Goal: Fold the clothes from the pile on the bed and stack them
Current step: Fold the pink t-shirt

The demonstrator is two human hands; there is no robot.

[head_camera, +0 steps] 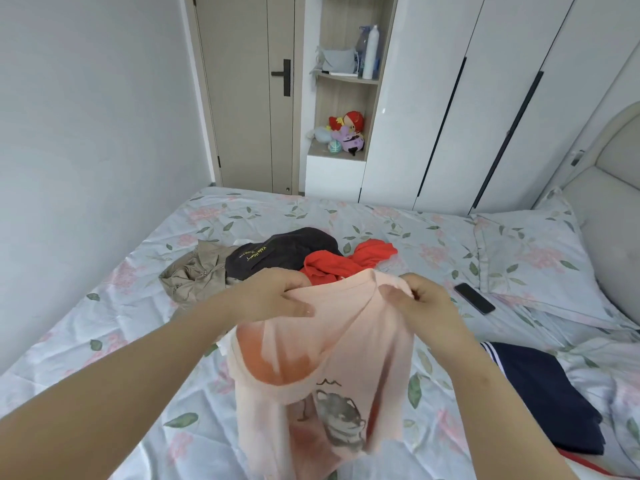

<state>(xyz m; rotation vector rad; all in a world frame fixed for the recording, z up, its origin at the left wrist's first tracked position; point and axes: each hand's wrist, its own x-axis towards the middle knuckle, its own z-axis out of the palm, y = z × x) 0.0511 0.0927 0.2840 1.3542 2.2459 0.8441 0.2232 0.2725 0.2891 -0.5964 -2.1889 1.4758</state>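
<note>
A pale pink shirt (pixel 329 368) with a grey animal print hangs in the air above the bed (pixel 104 341). My left hand (pixel 277 296) grips its top edge on the left, and my right hand (pixel 422 303) pinches the top edge on the right. Behind it lies the pile: a beige garment (pixel 190 278), a dark grey garment with yellow lettering (pixel 277 254) and a red garment (pixel 346 261). A folded navy garment with white stripes (pixel 547 393) lies flat on the bed to the right.
A black phone (pixel 474 298) lies on the floral sheet next to a pillow (pixel 533 254) at the right. A padded headboard (pixel 613 202) stands beyond it. White wardrobes, a shelf with plush toys (pixel 346 133) and a door (pixel 249 91) line the far wall.
</note>
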